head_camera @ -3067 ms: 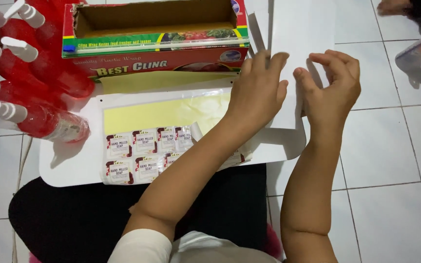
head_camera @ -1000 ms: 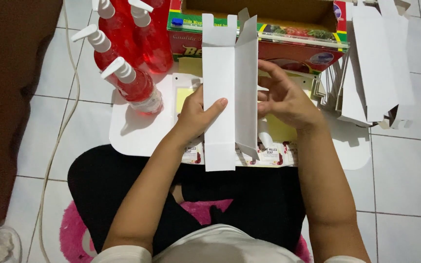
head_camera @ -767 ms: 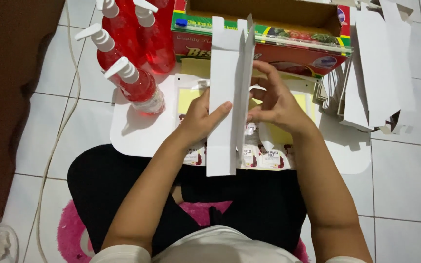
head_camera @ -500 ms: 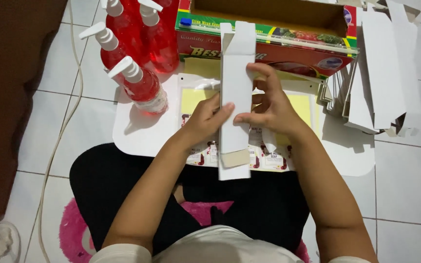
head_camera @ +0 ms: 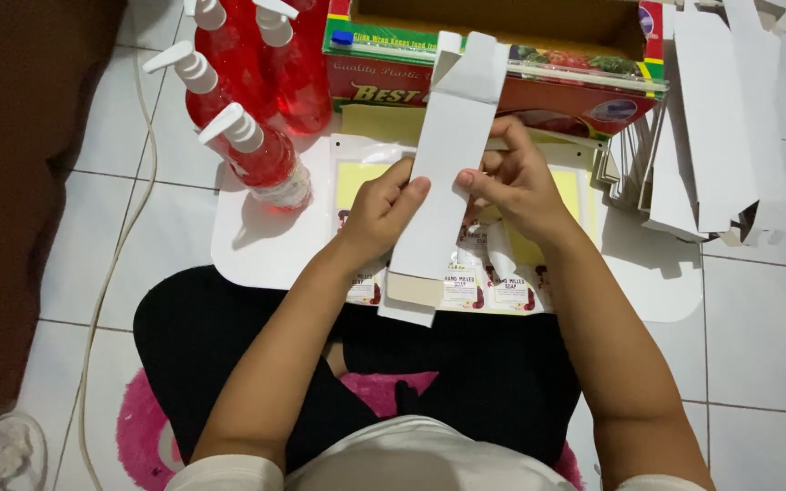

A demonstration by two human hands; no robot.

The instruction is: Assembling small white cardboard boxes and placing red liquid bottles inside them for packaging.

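Both hands hold a tall white cardboard carton [head_camera: 438,173] upright over a white board [head_camera: 266,245]. My left hand [head_camera: 384,214] grips its left side, thumb on the front face. On its right side my right hand [head_camera: 511,186] presses with the fingers curled behind it. The carton's top flaps stand open and its bottom flap hangs loose. Beneath it lies a yellow sheet of small stickers [head_camera: 493,286], partly hidden by the carton and hands.
Several red pump bottles [head_camera: 256,150] stand at the back left. A long colourful box [head_camera: 502,64] with an open top lies behind the board. A stack of flat white cartons [head_camera: 711,118] leans at the right. A cable [head_camera: 111,264] runs over the tiled floor at the left.
The flat carton blank has been squared up into a narrower box shape between my hands and tilted slightly. Earlier my hands were at the stack of flat blanks on the right.
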